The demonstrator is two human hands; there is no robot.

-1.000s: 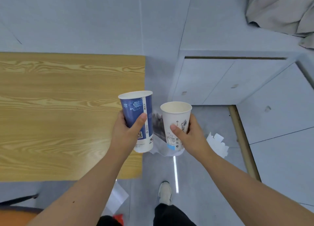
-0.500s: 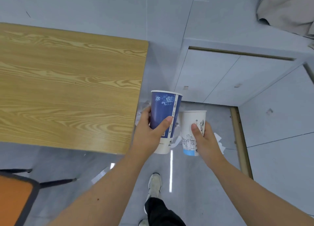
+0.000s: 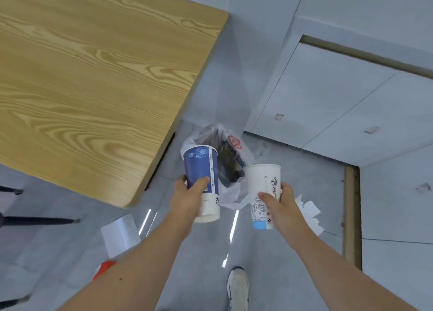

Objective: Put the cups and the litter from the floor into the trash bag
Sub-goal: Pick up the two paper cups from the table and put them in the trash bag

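My left hand (image 3: pixel 190 198) grips a blue paper cup (image 3: pixel 202 170) with a white base, held upright. My right hand (image 3: pixel 280 207) grips a white paper cup (image 3: pixel 263 182) printed with line drawings. Both cups hover just in front of a white plastic trash bag (image 3: pixel 230 146) that stands open on the grey floor, its dark inside showing between the cups. A folded white paper (image 3: pixel 120 234) lies on the floor by my left forearm. More white paper litter (image 3: pixel 309 213) lies behind my right hand. A red scrap (image 3: pixel 104 268) peeks out beside my left arm.
A wooden table (image 3: pixel 93 76) fills the upper left, its corner close to the bag. White cabinets (image 3: pixel 339 111) stand behind and to the right. A wooden strip (image 3: pixel 351 217) edges the floor at right. Dark chair legs (image 3: pixel 35 220) sit at left. My shoe (image 3: pixel 237 287) is below.
The view has tilted and come closer to the floor. The trash bag's open mouth has come into sight behind the cups. Both hands still hold their cups, now spread slightly apart.
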